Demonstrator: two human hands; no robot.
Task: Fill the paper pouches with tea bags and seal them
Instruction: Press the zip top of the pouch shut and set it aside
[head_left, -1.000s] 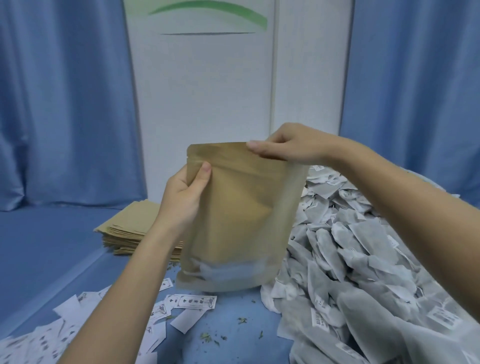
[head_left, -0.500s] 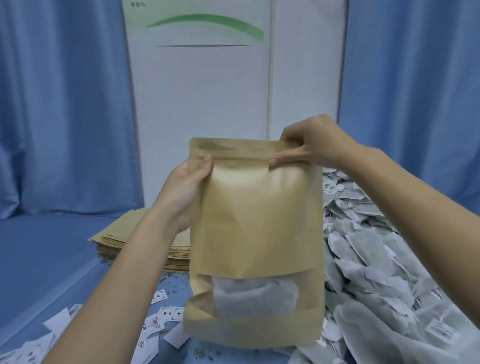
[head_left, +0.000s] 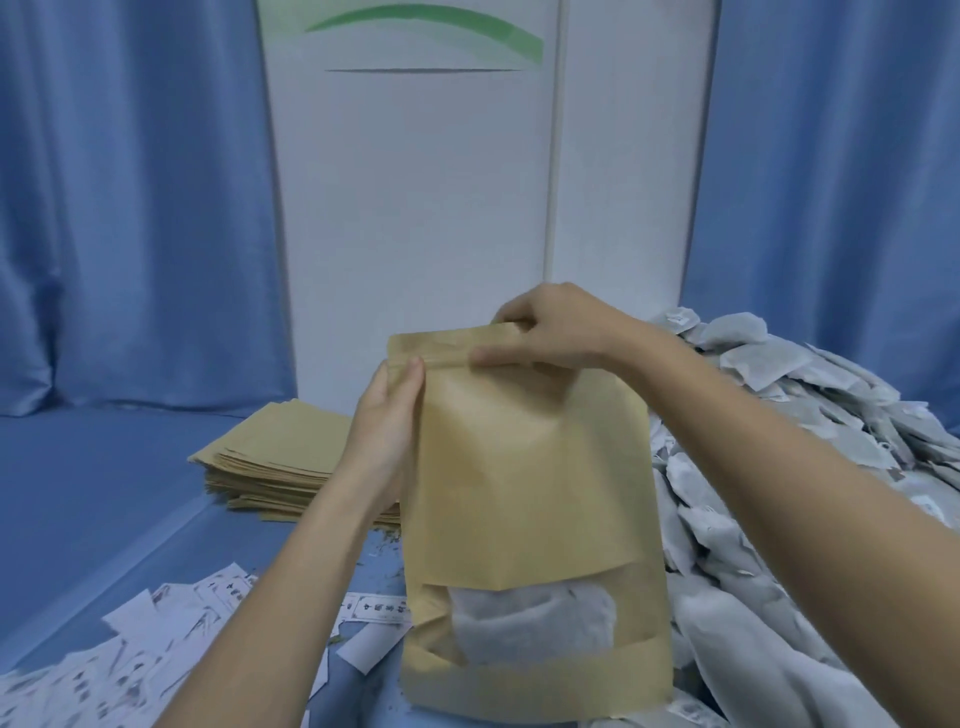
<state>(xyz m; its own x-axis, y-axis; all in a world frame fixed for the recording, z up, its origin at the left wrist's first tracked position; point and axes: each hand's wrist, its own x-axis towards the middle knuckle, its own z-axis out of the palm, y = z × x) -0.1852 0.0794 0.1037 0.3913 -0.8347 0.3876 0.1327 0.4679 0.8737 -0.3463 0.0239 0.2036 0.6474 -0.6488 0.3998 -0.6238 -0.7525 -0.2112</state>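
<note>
A brown paper pouch (head_left: 530, 467) stands upright in front of me, its clear window low down showing white tea bags (head_left: 524, 621) inside. My left hand (head_left: 387, 421) grips the pouch's upper left edge, thumb on the zip strip. My right hand (head_left: 558, 330) pinches the top strip near the middle, thumb in front and fingers behind. A large heap of loose white tea bags (head_left: 789, 467) lies to the right, partly behind my right forearm.
A stack of flat brown pouches (head_left: 275, 457) lies behind my left hand. White printed labels (head_left: 150, 634) are scattered over the blue table (head_left: 93, 499) at the lower left. Blue curtains and a white wall panel close off the back.
The pouch has turned to face me squarely and come lower. My right hand slid from the top right corner toward the middle of the top strip; my left thumb now rests on the strip.
</note>
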